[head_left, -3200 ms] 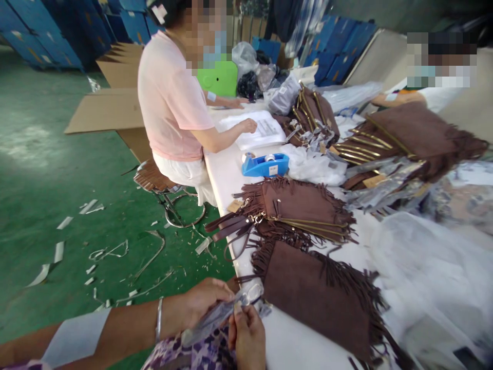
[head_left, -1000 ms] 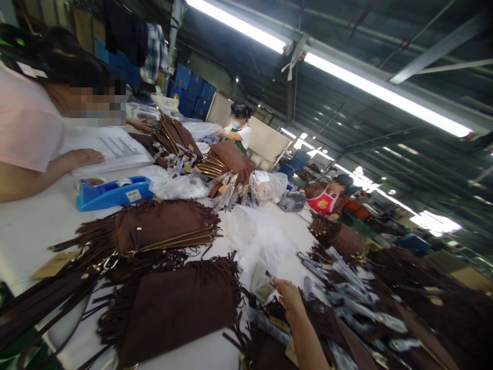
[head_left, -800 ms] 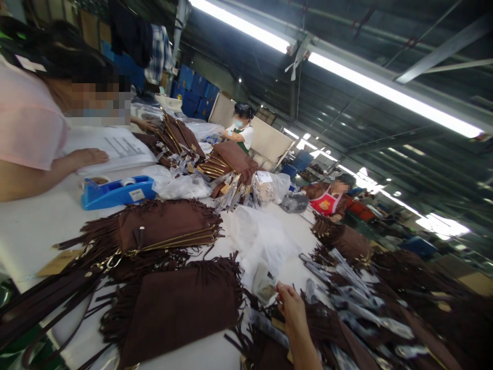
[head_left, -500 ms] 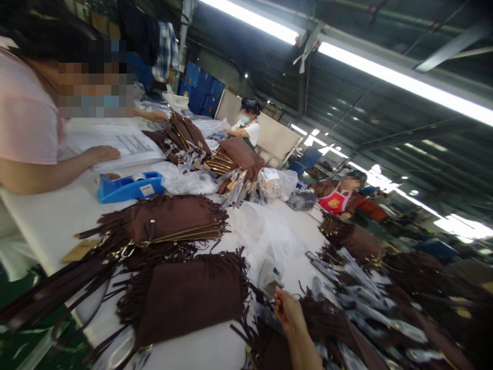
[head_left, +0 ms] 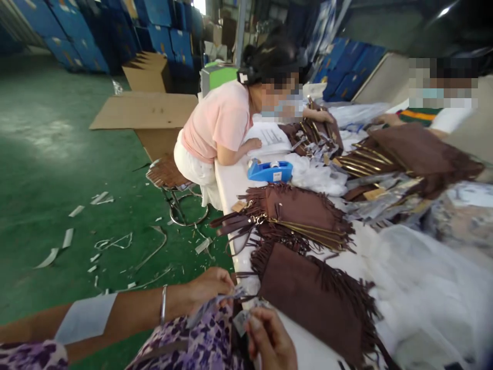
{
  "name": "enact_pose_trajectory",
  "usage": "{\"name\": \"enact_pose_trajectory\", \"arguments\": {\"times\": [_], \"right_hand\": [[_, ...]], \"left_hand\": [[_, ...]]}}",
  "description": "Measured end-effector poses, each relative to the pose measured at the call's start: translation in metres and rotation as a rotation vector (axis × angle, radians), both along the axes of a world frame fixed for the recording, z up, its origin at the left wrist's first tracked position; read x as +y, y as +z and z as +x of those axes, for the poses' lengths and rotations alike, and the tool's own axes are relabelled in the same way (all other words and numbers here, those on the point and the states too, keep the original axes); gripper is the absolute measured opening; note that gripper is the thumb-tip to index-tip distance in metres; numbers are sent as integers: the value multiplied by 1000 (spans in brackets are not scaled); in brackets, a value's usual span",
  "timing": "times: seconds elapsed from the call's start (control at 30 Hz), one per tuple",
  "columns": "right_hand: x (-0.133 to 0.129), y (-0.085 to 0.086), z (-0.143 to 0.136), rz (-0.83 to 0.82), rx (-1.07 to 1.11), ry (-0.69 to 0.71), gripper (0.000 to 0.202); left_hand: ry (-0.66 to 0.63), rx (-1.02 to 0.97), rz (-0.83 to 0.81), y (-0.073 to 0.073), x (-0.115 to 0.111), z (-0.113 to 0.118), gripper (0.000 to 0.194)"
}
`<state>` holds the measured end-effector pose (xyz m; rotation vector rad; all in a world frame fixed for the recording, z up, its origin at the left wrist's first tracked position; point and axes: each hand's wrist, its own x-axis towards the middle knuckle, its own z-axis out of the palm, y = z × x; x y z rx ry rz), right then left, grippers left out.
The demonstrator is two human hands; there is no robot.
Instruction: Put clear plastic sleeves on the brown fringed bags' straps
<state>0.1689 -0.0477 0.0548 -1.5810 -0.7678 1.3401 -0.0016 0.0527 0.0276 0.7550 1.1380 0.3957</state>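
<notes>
At the table's near left edge, my left hand [head_left: 211, 289] is closed on a strap partly wrapped in clear plastic [head_left: 210, 308]. The strap runs down across my lap, and its far end is hidden. Just to the right, my right hand [head_left: 271, 336] pinches a small translucent packet [head_left: 242, 322] between thumb and fingers; what is inside cannot be made out. Beside both hands a brown fringed bag [head_left: 311, 298] lies flat on the white table [head_left: 287, 318]. Beyond it rests a stack of brown fringed bags [head_left: 304, 208] with gold zips.
A blue tape dispenser [head_left: 269, 171] stands farther up the table, near a co-worker in a pink top [head_left: 221, 121]. Clear plastic bags [head_left: 427, 288] cover the right side. More brown bags [head_left: 416, 154] are piled near another person. A stool [head_left: 169, 177] and scraps are on the green floor.
The view has swung left and down. My right hand has come from over the bags on the right to the near table edge, still with the small packet. My left hand has come into view.
</notes>
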Motion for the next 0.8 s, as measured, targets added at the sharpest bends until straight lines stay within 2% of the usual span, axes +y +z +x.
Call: {"name": "enact_pose_trajectory", "arguments": {"times": [0.1,0.2,0.3,0.47,0.63,0.8], "right_hand": [[19,-17,-30,-1,25,105,33],[30,-26,-32,-25,-22,194,32],[33,-30,-30,-54,-92,231,31],[34,-33,-32,-75,-216,264,31],[39,-28,-32,-46,-408,305,31],[42,-23,-32,-97,-448,369,34]], "left_hand": [[-2,-22,-12,-10,0,-3,24],[9,-48,-33,-11,1,-5,23],[41,-24,-50,-5,2,-3,23],[68,-67,-22,1,0,-1,24],[67,-111,-18,-10,-5,-5,23],[161,-161,-99,-16,-8,-6,16]]}}
